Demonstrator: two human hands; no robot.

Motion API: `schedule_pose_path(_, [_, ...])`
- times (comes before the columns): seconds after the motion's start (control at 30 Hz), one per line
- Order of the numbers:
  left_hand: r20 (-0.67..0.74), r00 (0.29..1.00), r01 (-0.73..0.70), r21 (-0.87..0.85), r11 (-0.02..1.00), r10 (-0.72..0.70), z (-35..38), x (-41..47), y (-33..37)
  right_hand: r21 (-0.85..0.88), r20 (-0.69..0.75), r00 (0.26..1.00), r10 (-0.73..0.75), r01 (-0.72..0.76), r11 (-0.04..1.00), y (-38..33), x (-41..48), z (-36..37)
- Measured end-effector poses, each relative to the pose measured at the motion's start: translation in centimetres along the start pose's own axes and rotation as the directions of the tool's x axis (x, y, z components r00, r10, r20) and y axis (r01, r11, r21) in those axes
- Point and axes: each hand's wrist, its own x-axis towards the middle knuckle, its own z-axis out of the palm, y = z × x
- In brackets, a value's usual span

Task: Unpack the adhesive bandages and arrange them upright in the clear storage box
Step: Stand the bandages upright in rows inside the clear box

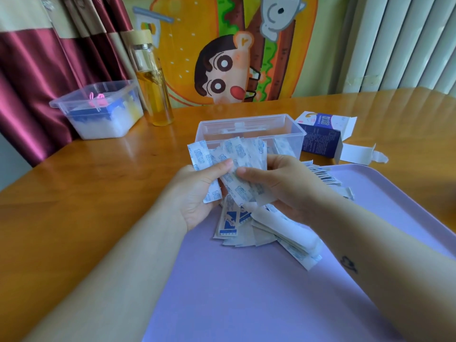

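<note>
Nearest us a lilac tray lies on the wooden desk, with a loose heap of wrapped bandages on its far part. Just above the heap, our left hand and right hand pinch a fanned bundle of adhesive bandages between them, thumbs on top. Behind the bundle stands the clear storage box, lid off. White wrappers show through its right wall, but we cannot tell whether they stand upright. To its right lies the opened blue carton. Far left stand a glass bottle and a lidded plastic tub.
</note>
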Motion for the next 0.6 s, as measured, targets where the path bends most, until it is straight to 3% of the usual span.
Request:
schedule_pose_path(0.27, [0.158,0.977,0.167,-0.150,0.975,-0.143,0.57,-0.40,-0.11,0.084,-0.014,1.000,0.002,-0.001,0.996,0.38,0.19,0.43])
schedule_pose_path(0.4, [0.083,0.984,0.176,-0.265,0.948,-0.159,0.71,-0.25,0.07,0.168,-0.077,0.997,0.006,0.008,0.986,-0.02,0.25,0.15])
schedule_pose_path(0.5, [0.073,0.978,0.206,-0.271,0.940,-0.193,0.68,-0.04,-0.19,0.131,-0.116,0.993,-0.017,0.032,0.991,0.17,0.25,0.28])
schedule_pose_path(0.6, [0.202,0.956,0.262,-0.264,0.928,-0.213,0.92,-0.51,0.03,0.033,-0.142,0.989,-0.037,0.042,0.999,0.57,0.27,0.55])
